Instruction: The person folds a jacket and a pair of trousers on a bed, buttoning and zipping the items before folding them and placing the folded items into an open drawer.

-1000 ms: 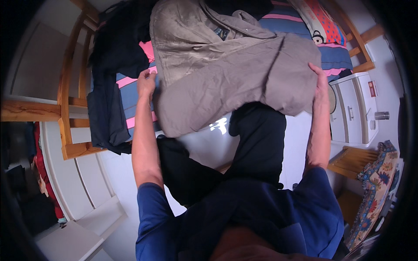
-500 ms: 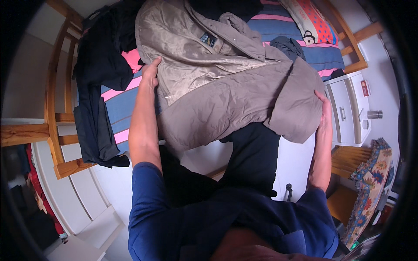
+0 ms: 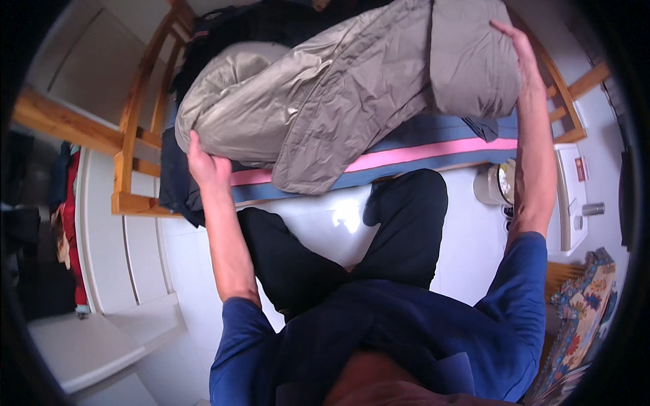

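A grey-brown padded jacket (image 3: 379, 88) is stretched between my two hands above the bed, its shiny lining turned up at the left. My left hand (image 3: 209, 164) grips the jacket's left edge, thumb on top and the other fingers hidden underneath. At the right, my right hand (image 3: 520, 57) holds the other side, a finger lying over the cloth and the rest behind it. The jacket's lower front flap hangs over the bed's near edge. Below it shows the striped blue and pink bedsheet (image 3: 433, 152).
Dark clothes (image 3: 264, 27) lie on the bed behind the jacket. A wooden bed frame (image 3: 128, 169) stands at the left. At the right are a small bin (image 3: 489, 186), a white cabinet (image 3: 570, 203) with a metal cup (image 3: 593, 209), and a chair with a floral cover (image 3: 588, 298).
Both hands have moved farther away and wider apart, carrying the jacket with them. The jacket has spread sideways, and its collar is out of sight. The bin has come into view.
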